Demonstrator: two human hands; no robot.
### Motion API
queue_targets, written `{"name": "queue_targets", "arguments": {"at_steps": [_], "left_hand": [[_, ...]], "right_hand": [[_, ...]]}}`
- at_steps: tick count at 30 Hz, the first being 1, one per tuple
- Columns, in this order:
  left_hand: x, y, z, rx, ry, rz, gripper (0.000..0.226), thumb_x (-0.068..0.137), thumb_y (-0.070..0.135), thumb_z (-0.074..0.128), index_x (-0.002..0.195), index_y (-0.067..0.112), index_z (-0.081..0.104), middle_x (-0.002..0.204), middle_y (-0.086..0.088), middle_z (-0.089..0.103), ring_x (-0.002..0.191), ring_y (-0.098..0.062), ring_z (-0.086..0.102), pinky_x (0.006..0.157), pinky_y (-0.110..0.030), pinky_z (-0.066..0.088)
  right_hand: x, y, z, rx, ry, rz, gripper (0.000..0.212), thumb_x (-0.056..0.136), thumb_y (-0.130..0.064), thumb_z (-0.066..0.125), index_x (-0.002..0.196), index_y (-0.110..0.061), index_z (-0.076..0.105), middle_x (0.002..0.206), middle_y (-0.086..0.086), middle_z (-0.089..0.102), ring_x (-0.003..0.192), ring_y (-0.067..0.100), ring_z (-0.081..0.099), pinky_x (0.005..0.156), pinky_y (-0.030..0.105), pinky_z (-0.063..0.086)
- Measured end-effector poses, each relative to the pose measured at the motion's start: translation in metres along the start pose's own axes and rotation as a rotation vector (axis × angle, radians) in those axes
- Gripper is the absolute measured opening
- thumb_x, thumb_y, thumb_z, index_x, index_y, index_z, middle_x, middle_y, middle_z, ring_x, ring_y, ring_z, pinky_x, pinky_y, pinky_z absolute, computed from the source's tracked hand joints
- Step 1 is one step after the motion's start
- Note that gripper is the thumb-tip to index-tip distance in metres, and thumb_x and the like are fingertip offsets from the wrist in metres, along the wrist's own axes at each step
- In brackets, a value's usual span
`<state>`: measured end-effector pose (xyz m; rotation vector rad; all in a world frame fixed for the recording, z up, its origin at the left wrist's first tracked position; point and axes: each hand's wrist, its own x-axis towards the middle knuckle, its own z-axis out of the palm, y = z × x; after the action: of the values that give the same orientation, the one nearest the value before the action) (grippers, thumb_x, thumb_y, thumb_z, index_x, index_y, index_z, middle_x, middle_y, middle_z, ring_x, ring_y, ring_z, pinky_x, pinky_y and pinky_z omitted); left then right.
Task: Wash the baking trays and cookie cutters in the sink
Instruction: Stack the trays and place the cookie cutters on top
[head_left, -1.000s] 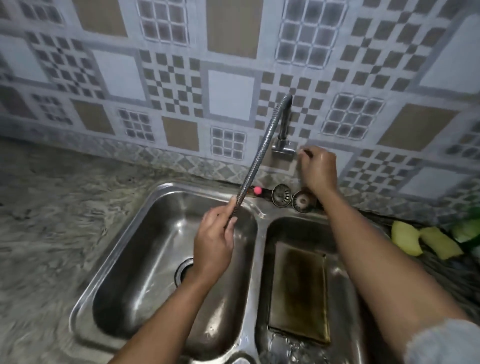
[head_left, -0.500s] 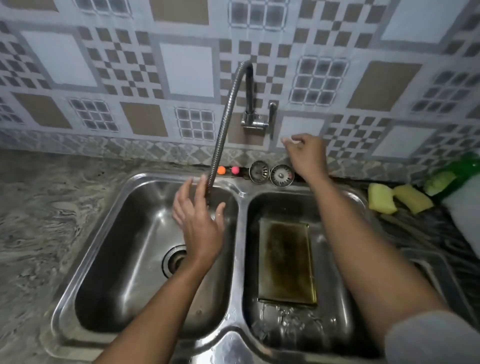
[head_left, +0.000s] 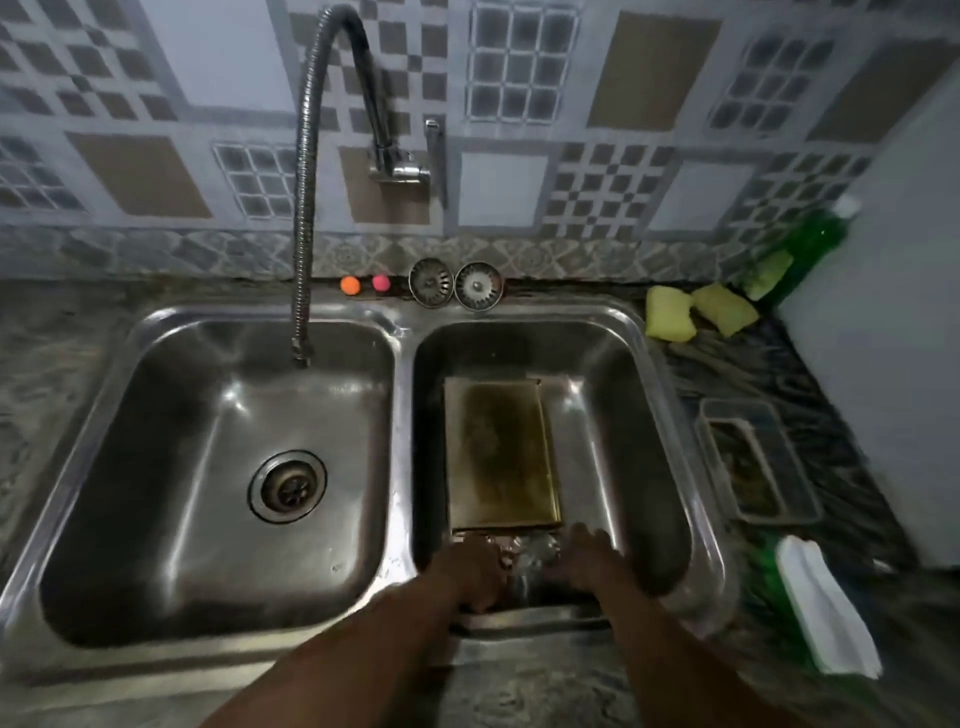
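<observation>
Patterned tiling (head_left: 519, 78) in grey, white and tan squares covers the far wall above a mottled stone countertop (head_left: 52, 338). Set into the countertop is a two-bowl steel sink (head_left: 402, 415).

Writing: none legible. A green bottle (head_left: 810, 244) leans in the far right corner; its yellowish label is too blurred to read.

Task items: one stained baking tray (head_left: 501, 452) lies flat on the floor of the right bowl, long side running near to far. At its near end lie small shiny metal pieces (head_left: 524, 558), too blurred to identify. A second tray (head_left: 756, 462), also stained, sits on the countertop just right of the sink.

Hands: both reach into the near end of the right bowl. The left hand (head_left: 467, 571) is at the tray's near left corner, the right hand (head_left: 587, 561) at its near right, with the shiny pieces between them. Both are motion-blurred; whether either grips anything, or how far the fingers are spread, cannot be told.

Surroundings: a flexible ribbed hose (head_left: 301, 208) arches from the wall tap (head_left: 400, 169) and hangs with its nozzle over the far edge of the left bowl, whose drain (head_left: 287, 486) is uncovered. On the far rim stand an orange ball (head_left: 350, 285), a pink ball (head_left: 381, 282) and two round strainers (head_left: 430, 283), side by side. Two yellow sponges (head_left: 669, 314) lie right of the sink's far corner. A white cloth (head_left: 826, 608) rests on something green at the near right. A pale panel (head_left: 893, 312) closes the right side.
</observation>
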<state>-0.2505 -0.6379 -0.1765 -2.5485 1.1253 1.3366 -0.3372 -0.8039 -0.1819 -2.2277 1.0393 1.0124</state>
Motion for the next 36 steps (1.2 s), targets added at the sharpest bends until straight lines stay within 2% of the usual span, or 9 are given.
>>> {"name": "queue_targets", "arguments": {"at_steps": [5,8,10,16,20,23,26,31,36], "left_hand": [[0.012,0.007,-0.001,0.000,-0.004,-0.055,0.037,0.093,0.015,0.053,0.128,0.004,0.058,0.137,-0.019,0.056,0.126,-0.036,0.055,0.101,-0.043,0.048],[0.021,0.005,0.002,-0.030,-0.019,-0.111,0.040,0.091,0.026,0.055,0.128,0.012,0.061,0.136,-0.011,0.059,0.127,-0.032,0.056,0.102,-0.045,0.048],[0.027,0.002,0.005,-0.055,-0.023,-0.131,0.038,0.093,0.029,0.052,0.128,0.017,0.061,0.137,-0.005,0.060,0.129,-0.028,0.054,0.105,-0.045,0.045],[0.039,-0.005,0.010,-0.015,-0.026,-0.041,0.043,0.095,0.009,0.052,0.138,0.005,0.049,0.144,-0.015,0.051,0.134,-0.030,0.048,0.111,-0.041,0.039],[0.044,-0.010,-0.003,-0.039,-0.110,-0.002,0.058,0.080,0.009,0.075,0.133,0.000,0.053,0.137,-0.020,0.055,0.126,-0.033,0.056,0.100,-0.036,0.047],[0.040,-0.007,-0.013,-0.062,-0.164,0.024,0.052,0.077,0.010,0.078,0.125,0.002,0.060,0.126,-0.019,0.064,0.113,-0.032,0.064,0.086,-0.033,0.051],[0.037,-0.004,-0.018,-0.092,-0.186,0.045,0.049,0.078,0.012,0.079,0.124,0.004,0.062,0.124,-0.018,0.066,0.109,-0.030,0.065,0.077,-0.030,0.047],[0.030,-0.004,-0.014,-0.125,-0.135,0.030,0.053,0.080,0.012,0.076,0.129,0.001,0.058,0.126,-0.018,0.065,0.112,-0.030,0.064,0.088,-0.035,0.052],[0.029,0.000,-0.010,-0.180,-0.088,0.043,0.037,0.080,0.015,0.073,0.115,0.006,0.066,0.117,-0.012,0.070,0.108,-0.026,0.066,0.078,-0.027,0.047]], "right_hand": [[0.024,-0.021,0.019,0.023,-0.026,0.099,0.145,0.018,-0.088,0.070,0.146,-0.031,0.033,0.155,0.003,0.028,0.142,0.034,0.024,0.106,0.055,0.037],[0.022,-0.028,0.027,-0.149,-0.037,0.139,0.137,0.051,-0.084,0.066,0.154,-0.015,0.010,0.160,0.017,0.003,0.143,0.045,0.014,0.104,0.063,0.034],[0.030,-0.026,0.031,-0.273,-0.014,0.070,0.118,0.067,-0.081,0.054,0.154,-0.011,0.015,0.157,0.020,0.010,0.139,0.050,0.013,0.100,0.066,0.034],[0.039,-0.004,0.024,-0.109,-0.057,-0.059,0.122,0.039,-0.075,0.077,0.143,-0.023,0.039,0.152,0.011,0.031,0.129,0.028,0.044,0.101,0.036,0.046],[0.031,-0.001,-0.011,-0.091,-0.136,-0.090,0.116,0.059,-0.042,0.088,0.152,-0.013,0.025,0.161,0.018,0.008,0.137,0.030,0.039,0.102,0.033,0.044],[0.022,0.000,-0.029,-0.113,-0.189,-0.131,0.090,0.067,-0.035,0.086,0.141,-0.013,0.042,0.154,0.016,0.030,0.128,0.029,0.049,0.096,0.033,0.049],[0.021,-0.003,-0.029,-0.099,-0.233,-0.114,0.083,0.067,-0.034,0.086,0.137,-0.013,0.046,0.147,0.013,0.040,0.114,0.026,0.057,0.085,0.032,0.055],[0.019,0.000,-0.021,0.002,-0.198,-0.090,0.083,0.066,-0.026,0.087,0.137,-0.011,0.046,0.141,0.010,0.048,0.101,0.020,0.058,0.062,0.022,0.050],[0.018,-0.002,-0.013,0.056,-0.112,-0.075,0.120,0.054,-0.039,0.092,0.151,-0.012,0.025,0.156,0.014,0.026,0.135,0.031,0.042,0.098,0.032,0.049]]}}
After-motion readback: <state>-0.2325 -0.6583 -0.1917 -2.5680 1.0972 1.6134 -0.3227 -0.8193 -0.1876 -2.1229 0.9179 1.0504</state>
